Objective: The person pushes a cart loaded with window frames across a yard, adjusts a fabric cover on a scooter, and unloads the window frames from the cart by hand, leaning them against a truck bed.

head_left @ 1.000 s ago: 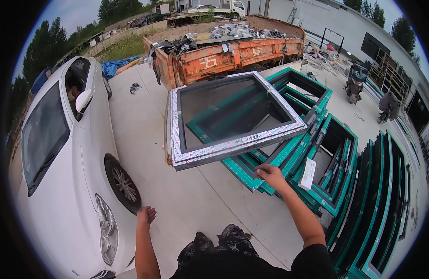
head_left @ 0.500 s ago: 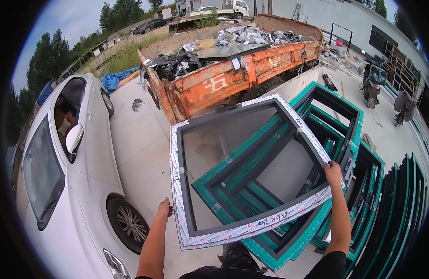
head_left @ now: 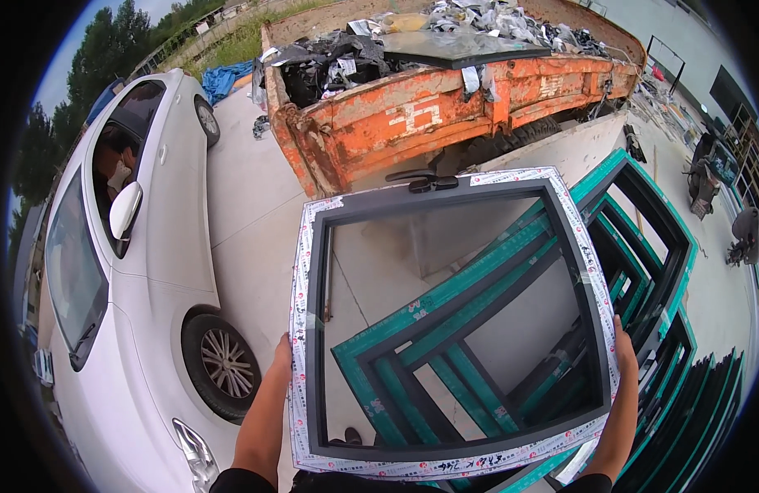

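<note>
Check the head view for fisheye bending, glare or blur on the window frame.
Head view: window frame edges bow outward from fisheye; picture sharp, no motion blur; soft daylight, faint shadows, no strong glare; black vignette rings the corners; left hand and right hand crisp.

I see a window frame point(head_left: 445, 329) of dark grey, its outer edge wrapped in white protective film speckled with small red and black print. Behind the glass and to its side, the stacked frames point(head_left: 642, 271) show teal-green film over dark grey profiles. The skip point(head_left: 429, 115) beyond is rusty orange with worn white markings, heaped with black, grey and white scrap. The car point(head_left: 141, 271) is plain white with dark windows, black tyres and a silver wheel. A blue tarpaulin point(head_left: 223, 80) lies behind it. The concrete ground point(head_left: 248, 214) is pale grey. The trees point(head_left: 92, 82) are dark green.
</note>
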Tool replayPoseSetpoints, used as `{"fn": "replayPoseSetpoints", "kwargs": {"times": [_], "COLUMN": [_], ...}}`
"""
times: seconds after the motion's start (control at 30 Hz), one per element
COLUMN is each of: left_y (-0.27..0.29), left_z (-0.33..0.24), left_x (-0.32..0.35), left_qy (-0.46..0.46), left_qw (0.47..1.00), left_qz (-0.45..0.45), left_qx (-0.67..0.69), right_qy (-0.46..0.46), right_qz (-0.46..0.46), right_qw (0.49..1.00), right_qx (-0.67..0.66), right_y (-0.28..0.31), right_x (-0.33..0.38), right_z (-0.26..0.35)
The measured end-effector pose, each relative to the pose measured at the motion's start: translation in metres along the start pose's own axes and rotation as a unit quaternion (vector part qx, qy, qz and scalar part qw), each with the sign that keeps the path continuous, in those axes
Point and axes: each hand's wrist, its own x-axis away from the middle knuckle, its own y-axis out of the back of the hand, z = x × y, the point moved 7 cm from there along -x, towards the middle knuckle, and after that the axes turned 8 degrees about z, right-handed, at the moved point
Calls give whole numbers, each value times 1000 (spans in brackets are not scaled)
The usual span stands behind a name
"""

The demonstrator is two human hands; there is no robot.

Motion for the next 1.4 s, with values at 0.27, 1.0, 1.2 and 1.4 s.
{"fn": "replayPoseSetpoints", "kwargs": {"times": [0.27, 1.0, 1.2, 1.4], "left_y": [13, 87, 96, 72], "left_z": [18, -67, -140, -253], "left_x": [14, 82, 107, 103], "left_qy": [24, -194, -299, -395], "left_qw": [998, 962, 925, 885], "left_qz": [-20, 14, 48, 103], "left_qx": [-55, 194, 228, 223], "right_qy": [2, 242, 281, 318], "right_qz": [-32, -157, -192, -220], "right_qw": [993, 957, 931, 858], "right_qx": [114, 3, -129, -338], "right_y": [34, 31, 22, 25], "right_x": [56, 222, 218, 198], "right_z": [8, 133, 151, 154]}}
